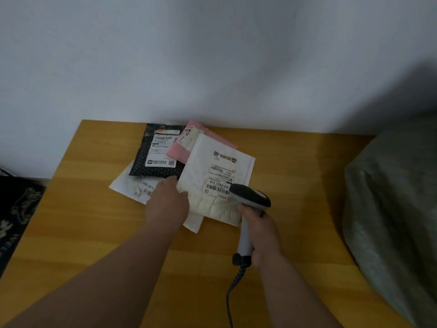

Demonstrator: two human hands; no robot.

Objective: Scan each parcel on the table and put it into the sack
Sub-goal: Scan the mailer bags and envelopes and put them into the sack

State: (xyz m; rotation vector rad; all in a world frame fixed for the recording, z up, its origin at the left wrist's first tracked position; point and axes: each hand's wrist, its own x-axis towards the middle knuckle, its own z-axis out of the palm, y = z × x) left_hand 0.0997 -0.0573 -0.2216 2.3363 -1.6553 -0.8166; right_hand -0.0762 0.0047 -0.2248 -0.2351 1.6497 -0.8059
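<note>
Currently white parcel (212,176) is being scanned: left hand (169,204) gripping its edge, right hand (262,235) gripping scanner (249,200); sack (390,197), right of parcel, is being needed next.

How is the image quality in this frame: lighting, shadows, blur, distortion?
Head view: dim, soft light; a dark shadow covers the wall's right side above the sack. Wide-angle bending curves the table edges. The white parcel label's large print reads, small print is blurred; no glare. The scanner is sharp enough.
</note>
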